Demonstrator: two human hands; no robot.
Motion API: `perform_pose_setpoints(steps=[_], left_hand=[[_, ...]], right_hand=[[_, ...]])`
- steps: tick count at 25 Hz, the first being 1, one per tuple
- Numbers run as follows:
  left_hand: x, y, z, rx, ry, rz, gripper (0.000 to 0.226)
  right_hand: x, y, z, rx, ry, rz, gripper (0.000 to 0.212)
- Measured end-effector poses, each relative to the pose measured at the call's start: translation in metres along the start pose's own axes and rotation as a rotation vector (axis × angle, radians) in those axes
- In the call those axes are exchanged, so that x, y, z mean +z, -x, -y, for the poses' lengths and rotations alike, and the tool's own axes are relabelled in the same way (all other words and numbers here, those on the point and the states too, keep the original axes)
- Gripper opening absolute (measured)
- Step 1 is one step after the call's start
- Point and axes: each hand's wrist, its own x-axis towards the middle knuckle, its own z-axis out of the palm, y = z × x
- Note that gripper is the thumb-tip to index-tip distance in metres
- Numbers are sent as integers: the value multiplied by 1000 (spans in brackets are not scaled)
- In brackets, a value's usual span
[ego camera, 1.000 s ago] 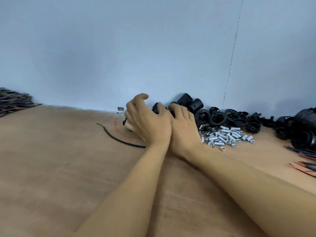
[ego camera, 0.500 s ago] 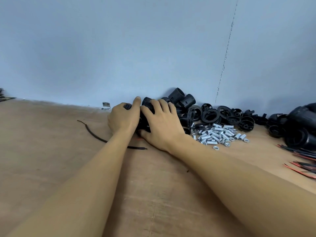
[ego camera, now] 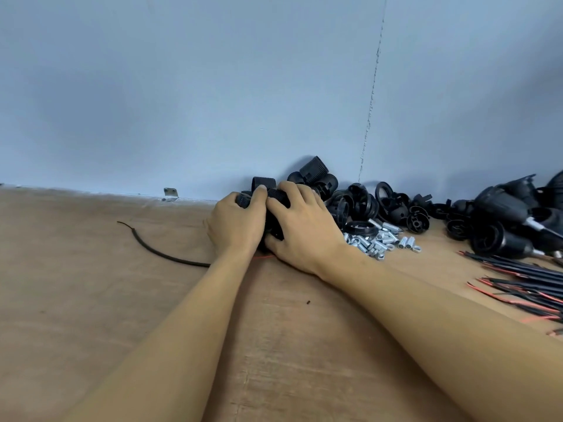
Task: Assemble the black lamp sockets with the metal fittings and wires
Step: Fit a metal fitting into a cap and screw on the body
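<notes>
Left hand (ego camera: 234, 228) and right hand (ego camera: 304, 231) both curled around a black ribbed socket (ego camera: 276, 196) at the table's (ego camera: 91, 300) far middle, socket parts (ego camera: 359, 205) heaped just right, metal fittings (ego camera: 377, 242) beside them, wires (ego camera: 524, 281) far right, loose black wire (ego camera: 158, 251) left
</notes>
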Motion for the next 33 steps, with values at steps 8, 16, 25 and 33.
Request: perform_pose_setpoints(steps=[8, 16, 25, 33], left_hand=[[9, 21, -12, 59, 23, 48, 50], [12, 43, -17, 79, 102, 161, 39], [10, 57, -18, 144, 57, 230, 42], [2, 64, -12, 247, -134, 263, 53]], right_hand=[[-9, 12, -19, -8, 61, 0, 55], [-18, 22, -29, 32, 71, 11, 61], [-31, 27, -38, 66, -90, 80, 70], [-45, 36, -42, 52, -175, 150, 76]])
